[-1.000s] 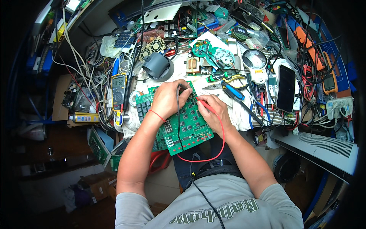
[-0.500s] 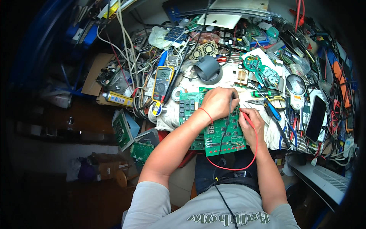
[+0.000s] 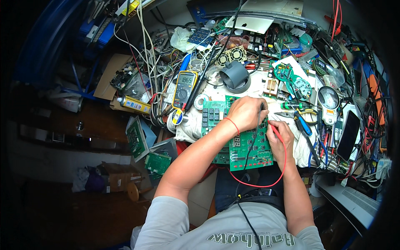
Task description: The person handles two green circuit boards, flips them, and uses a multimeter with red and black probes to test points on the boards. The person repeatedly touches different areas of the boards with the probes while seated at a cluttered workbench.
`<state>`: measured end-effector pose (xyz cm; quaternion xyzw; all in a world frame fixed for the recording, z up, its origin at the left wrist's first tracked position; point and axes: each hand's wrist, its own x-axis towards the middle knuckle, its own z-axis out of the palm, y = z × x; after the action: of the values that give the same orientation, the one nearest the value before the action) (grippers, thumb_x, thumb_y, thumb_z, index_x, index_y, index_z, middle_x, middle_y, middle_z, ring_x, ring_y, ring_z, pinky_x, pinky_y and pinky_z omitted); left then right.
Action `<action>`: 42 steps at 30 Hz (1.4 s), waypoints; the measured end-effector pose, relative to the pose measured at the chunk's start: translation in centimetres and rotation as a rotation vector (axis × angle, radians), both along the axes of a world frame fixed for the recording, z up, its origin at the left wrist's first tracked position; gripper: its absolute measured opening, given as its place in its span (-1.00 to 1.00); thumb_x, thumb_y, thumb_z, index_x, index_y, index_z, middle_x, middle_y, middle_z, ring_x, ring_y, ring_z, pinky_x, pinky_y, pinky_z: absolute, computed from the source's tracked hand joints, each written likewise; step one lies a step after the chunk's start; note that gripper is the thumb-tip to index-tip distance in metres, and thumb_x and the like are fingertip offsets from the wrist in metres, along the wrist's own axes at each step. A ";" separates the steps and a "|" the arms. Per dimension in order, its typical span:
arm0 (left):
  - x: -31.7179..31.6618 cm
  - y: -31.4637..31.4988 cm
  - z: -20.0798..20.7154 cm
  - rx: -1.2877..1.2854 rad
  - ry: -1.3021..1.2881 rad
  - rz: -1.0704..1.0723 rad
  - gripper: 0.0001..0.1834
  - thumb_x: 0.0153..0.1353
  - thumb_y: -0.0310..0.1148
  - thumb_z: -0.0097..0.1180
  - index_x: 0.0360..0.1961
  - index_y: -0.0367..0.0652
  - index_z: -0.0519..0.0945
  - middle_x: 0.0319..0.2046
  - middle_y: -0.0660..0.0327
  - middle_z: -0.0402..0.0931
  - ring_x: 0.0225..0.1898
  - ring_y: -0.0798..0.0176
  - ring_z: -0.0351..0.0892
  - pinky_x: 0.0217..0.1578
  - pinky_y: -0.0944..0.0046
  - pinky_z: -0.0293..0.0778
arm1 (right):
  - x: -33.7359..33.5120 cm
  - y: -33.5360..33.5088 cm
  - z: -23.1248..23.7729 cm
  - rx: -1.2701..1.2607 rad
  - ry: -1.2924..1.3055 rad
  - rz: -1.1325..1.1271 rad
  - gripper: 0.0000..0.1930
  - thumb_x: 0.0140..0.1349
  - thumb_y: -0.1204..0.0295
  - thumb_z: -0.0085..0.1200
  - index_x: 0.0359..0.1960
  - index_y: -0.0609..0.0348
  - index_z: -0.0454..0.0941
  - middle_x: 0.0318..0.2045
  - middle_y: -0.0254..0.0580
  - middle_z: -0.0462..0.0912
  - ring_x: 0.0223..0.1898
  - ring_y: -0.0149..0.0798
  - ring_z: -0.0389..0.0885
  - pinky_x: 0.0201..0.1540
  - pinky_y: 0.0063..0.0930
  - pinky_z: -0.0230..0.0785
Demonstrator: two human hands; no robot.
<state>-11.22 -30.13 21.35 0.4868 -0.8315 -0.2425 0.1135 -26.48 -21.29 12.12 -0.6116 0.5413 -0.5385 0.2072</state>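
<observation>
Nearest to me is the person's gray shirt point(image 3: 216, 212), and just beyond it a red lead point(image 3: 266, 186) sags in a loop above the lap. Past the loop I have the green circuit board point(image 3: 252, 160) with its digit display and rows of buttons, lying under both hands at the near edge of the cloth-covered worktop point(image 3: 303, 149). The right hand point(image 3: 280, 135) is at the board's right edge, grasping a red probe point(image 3: 275, 129) between thumb and fingers. The left hand point(image 3: 248, 112) reaches over the board's far part and grips a black probe point(image 3: 261, 108), whose black lead point(image 3: 249, 152) trails back across the board; I can't tell whether either tip touches metal. Beside the left wrist I see a second green board point(image 3: 210, 116) carrying black relays. Farther left stands a yellow-edged multimeter point(image 3: 183, 89) with its display lit. To the right of the hands I find a black phone point(image 3: 348, 135), yellow-and-black pliers point(image 3: 309, 111), a green-handled screwdriver point(image 3: 291, 106) and a magnifier point(image 3: 328, 98). Beyond the hands sit a gray cylindrical part point(image 3: 234, 77) and, to its right, round green boards point(image 3: 302, 87); farther back come cream fans point(image 3: 238, 54), then a white panel point(image 3: 250, 25).
</observation>
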 end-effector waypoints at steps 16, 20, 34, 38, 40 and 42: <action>-0.1 0.1 0.1 -0.004 -0.015 0.001 -0.81 0.19 -0.29 0.25 -0.28 -0.17 0.70 -0.40 0.03 0.72 -0.32 -0.06 0.73 -0.21 0.05 0.61 | 0.0 0.0 -0.1 -0.003 0.011 -0.008 -0.84 0.16 0.62 0.23 -0.21 0.26 0.61 -0.36 0.00 0.65 -0.36 0.03 0.69 -0.30 -0.28 0.53; 0.0 0.1 0.1 -0.008 -0.003 0.003 -0.81 0.19 -0.29 0.25 -0.27 -0.17 0.71 -0.40 0.02 0.71 -0.32 -0.07 0.73 -0.21 0.05 0.61 | 0.0 0.0 -0.2 -0.003 0.011 -0.008 -0.84 0.16 0.62 0.23 -0.21 0.26 0.61 -0.36 0.00 0.65 -0.36 0.03 0.69 -0.30 -0.28 0.53; 0.2 0.0 -0.6 -0.068 0.022 0.005 -0.77 0.16 -0.21 0.32 -0.25 -0.11 0.74 -0.50 0.04 0.66 -0.46 0.02 0.67 -0.37 0.14 0.55 | -0.4 0.1 -0.1 -0.017 -0.003 0.015 -0.85 0.15 0.59 0.24 -0.23 0.22 0.63 -0.36 -0.02 0.65 -0.36 0.01 0.69 -0.29 -0.27 0.55; 0.4 0.5 -0.1 0.001 0.140 0.067 -0.78 0.21 -0.29 0.32 -0.22 -0.22 0.71 -0.57 0.17 0.60 -0.58 0.33 0.49 -0.48 0.29 0.42 | -0.6 0.3 0.2 0.004 -0.120 0.010 -0.85 0.16 0.57 0.26 -0.23 0.23 0.61 -0.34 -0.03 0.69 -0.33 -0.03 0.72 -0.27 -0.29 0.57; 0.9 0.9 0.3 0.026 0.176 0.074 -0.80 0.27 -0.34 0.29 -0.19 -0.25 0.69 -0.51 0.21 0.62 -0.51 0.45 0.49 -0.47 0.38 0.40 | -0.7 0.5 0.4 0.005 -0.142 0.030 -0.85 0.17 0.56 0.26 -0.22 0.24 0.62 -0.34 -0.04 0.69 -0.34 -0.05 0.72 -0.27 -0.30 0.57; 1.3 1.3 0.4 0.066 0.243 0.114 -0.81 0.29 -0.36 0.28 -0.17 -0.25 0.68 -0.47 0.21 0.65 -0.47 0.47 0.51 -0.46 0.40 0.41 | -0.6 0.5 0.5 -0.008 -0.158 0.023 -0.85 0.17 0.56 0.27 -0.23 0.24 0.62 -0.33 -0.06 0.70 -0.33 -0.08 0.72 -0.28 -0.31 0.57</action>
<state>-9.90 -28.88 21.77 0.5036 -0.7743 -0.3200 0.2108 -27.13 -20.78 12.63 -0.5742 0.5140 -0.5848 0.2533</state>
